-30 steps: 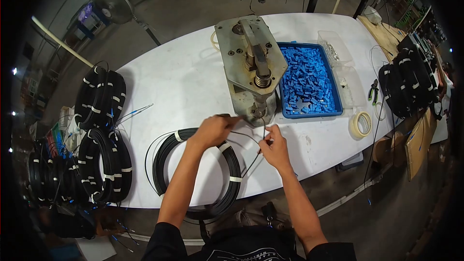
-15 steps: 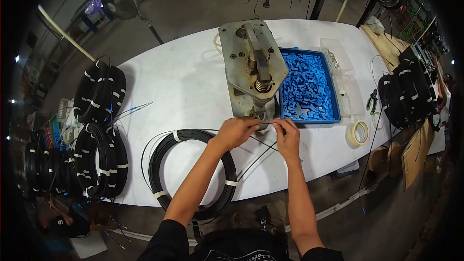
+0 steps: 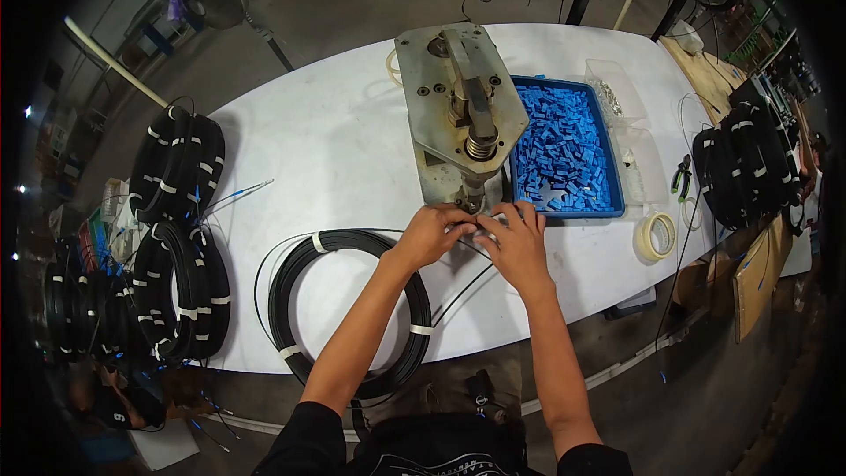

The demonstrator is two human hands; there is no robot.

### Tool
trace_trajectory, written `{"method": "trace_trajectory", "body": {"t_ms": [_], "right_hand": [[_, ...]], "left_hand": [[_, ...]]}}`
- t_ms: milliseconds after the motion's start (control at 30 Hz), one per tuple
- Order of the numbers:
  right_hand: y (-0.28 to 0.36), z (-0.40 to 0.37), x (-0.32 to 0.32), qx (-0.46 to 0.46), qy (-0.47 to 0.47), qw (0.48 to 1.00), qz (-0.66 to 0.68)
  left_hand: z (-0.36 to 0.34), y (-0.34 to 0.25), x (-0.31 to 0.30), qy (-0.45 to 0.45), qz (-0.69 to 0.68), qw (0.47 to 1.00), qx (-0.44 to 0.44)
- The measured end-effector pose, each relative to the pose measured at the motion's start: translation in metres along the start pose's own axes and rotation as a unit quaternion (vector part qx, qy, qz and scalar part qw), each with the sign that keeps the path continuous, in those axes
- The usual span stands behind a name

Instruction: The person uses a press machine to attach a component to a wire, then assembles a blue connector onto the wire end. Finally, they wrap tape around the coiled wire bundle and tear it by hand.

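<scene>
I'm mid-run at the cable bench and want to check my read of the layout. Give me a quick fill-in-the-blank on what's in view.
1. The blue plastic tray of small blue parts sits on the ____ side of the grey metal press.
2. The left hand and right hand meet at the foot of the ____.
3. The loose coil of black cable on the white table lies under the person's ____ forearm.

Missing words: right; press; left.
</scene>
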State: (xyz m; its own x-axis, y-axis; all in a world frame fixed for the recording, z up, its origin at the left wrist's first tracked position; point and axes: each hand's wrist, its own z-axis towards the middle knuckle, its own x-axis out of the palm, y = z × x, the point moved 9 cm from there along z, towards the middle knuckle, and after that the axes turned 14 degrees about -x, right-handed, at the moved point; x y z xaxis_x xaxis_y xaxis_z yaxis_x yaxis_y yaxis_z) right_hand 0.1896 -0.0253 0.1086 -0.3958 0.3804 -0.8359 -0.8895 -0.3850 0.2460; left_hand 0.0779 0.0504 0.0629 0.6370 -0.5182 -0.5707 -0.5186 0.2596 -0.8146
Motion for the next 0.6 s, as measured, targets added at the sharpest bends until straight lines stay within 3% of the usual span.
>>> {"method": "trace_trajectory", "body": {"t_ms": [100, 167, 200, 267, 300, 467, 600], "right_hand": [[0.002, -0.002, 0.004, -0.044, -0.042, 0.998, -0.011], [-0.028, -0.022, 0.038, 0.047, -0.004, 0.991, 0.124], [-0.03, -0.026, 0.038, 0.049, -0.004, 0.991, 0.124], [-0.04, -0.035, 0.042, 0.097, -0.006, 0.985, 0.144], [-0.038, -0.036, 0.04, 0.099, -0.006, 0.985, 0.144], [-0.018, -0.029, 0.025, 0.07, 0.0, 0.997, 0.013], [-0.01, -0.027, 0.028, 0.047, 0.012, 0.999, 0.01]], "left_hand": [[-0.002, -0.001, 0.007, 0.004, -0.015, 1.0, 0.013], [-0.005, 0.005, 0.005, -0.003, -0.096, 0.995, -0.032], [-0.006, 0.01, 0.006, -0.001, -0.095, 0.995, -0.032], [-0.009, 0.042, 0.016, 0.072, -0.123, 0.978, -0.152], [-0.014, 0.039, 0.016, 0.087, -0.164, 0.968, -0.167], [-0.011, 0.031, 0.014, 0.071, -0.126, 0.98, -0.138], [-0.012, 0.026, 0.014, 0.052, -0.155, 0.98, -0.113]]}}
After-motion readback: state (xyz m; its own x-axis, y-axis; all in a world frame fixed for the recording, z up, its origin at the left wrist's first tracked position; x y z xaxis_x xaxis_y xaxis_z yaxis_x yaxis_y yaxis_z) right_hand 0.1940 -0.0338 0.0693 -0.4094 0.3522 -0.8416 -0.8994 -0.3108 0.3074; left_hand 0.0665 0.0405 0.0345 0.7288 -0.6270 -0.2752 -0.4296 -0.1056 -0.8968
